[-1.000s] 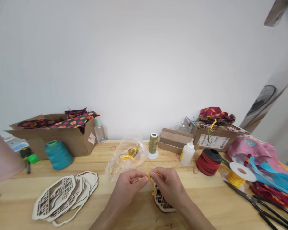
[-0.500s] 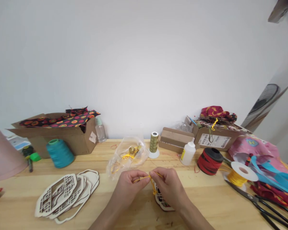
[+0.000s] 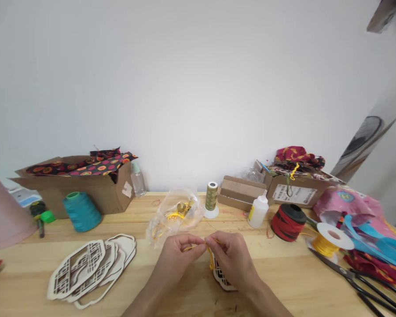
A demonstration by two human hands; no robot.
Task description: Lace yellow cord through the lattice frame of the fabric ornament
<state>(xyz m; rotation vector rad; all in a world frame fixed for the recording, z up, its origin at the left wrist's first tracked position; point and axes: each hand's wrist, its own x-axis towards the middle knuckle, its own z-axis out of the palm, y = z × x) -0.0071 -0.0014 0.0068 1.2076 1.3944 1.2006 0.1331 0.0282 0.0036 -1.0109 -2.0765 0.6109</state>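
My left hand pinches a thin yellow cord between thumb and fingertips. Right beside it, my right hand is closed on the same cord, the fingertips of both hands almost meeting. A knotted part of the cord hangs below the fingers. Under my right hand lies a cut-out lattice panel with a pale scalloped rim, partly covered by that hand. Whether the cord is fastened to the panel I cannot tell.
Several loose lattice panels overlap at left. Behind my hands are a plastic bag with brass-coloured pieces, a green thread spool and a glue bottle. Black scissors and a yellow cord spool lie at right.
Almost nothing differs. Both hands keep their pinch on the yellow cord, and their fingertips have come very slightly closer together.
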